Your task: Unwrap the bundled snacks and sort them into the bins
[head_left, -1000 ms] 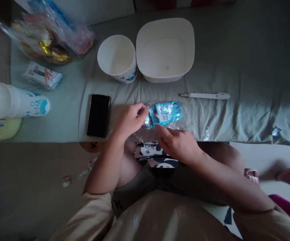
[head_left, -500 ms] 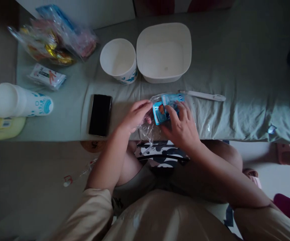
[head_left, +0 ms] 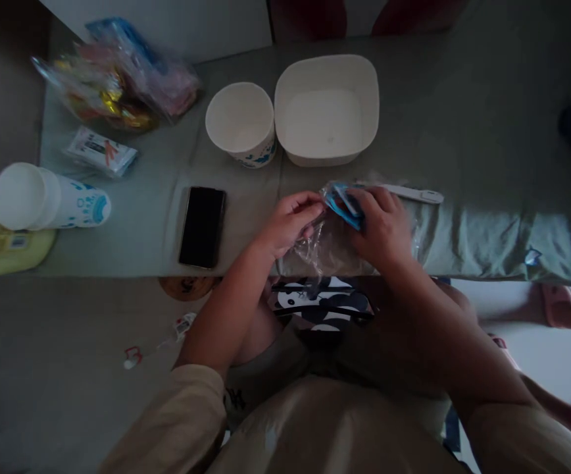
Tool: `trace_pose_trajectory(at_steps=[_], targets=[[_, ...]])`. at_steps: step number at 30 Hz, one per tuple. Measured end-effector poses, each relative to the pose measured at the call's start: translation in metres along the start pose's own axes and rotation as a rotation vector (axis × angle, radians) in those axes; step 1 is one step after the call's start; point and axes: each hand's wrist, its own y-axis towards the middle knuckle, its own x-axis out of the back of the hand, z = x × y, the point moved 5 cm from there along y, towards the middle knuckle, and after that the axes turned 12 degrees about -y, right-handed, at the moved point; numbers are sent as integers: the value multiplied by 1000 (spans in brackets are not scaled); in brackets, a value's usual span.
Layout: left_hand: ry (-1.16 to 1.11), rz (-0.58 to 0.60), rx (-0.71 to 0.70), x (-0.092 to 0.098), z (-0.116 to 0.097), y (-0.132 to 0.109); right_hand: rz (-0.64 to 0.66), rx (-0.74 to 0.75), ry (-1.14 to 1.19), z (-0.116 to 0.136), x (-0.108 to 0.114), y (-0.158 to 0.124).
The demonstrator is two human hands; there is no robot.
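Note:
Blue snack packets (head_left: pixel 343 205) are gripped in my right hand (head_left: pixel 383 227), its fingers curled over them from the right. My left hand (head_left: pixel 295 220) is closed in a pinch on the edge of a clear plastic bag (head_left: pixel 332 245), just left of the packets. Crumpled film from the bag spreads under both hands and hangs toward the table's front edge. A white utility knife (head_left: pixel 416 193) lies behind my right hand, its left end hidden by the hand and film.
A white tub (head_left: pixel 327 155) and a paper cup (head_left: pixel 250 155) stand behind my hands. Left of them lie a phone (head_left: pixel 202 227), stacked paper cups (head_left: pixel 75 203), a small white packet (head_left: pixel 102 151) and bagged snacks (head_left: pixel 118 92). A yellow bottle (head_left: pixel 9 253) sits at the far left.
My right hand has closed around the blue packets, which were lying flat on the bag, and tilted them up. Both hands have shifted slightly right, uncovering more of the clear bag.

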Motion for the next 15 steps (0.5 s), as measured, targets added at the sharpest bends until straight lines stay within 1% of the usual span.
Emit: trace_pose_trajectory(at_steps=[4,7,9,11,13,14,15], targets=[[7,-240,-105,17,-13,8,-86,-38,149,-17,1,5],[22,-356,-207,29,-22,12,-138,-78,296,-30,0,0],[41,-377,-239,32,-25,12,-168,-123,441,-37,2,-5],[59,-360,-224,32,-24,12,-248,-171,637,-43,13,-6],[74,-316,-193,29,-21,11,-372,-181,815,-46,36,2],[82,-294,-186,27,-20,10,-388,-163,858,-45,49,13],[93,-273,-183,26,-19,10,-405,-159,847,-44,64,26]])
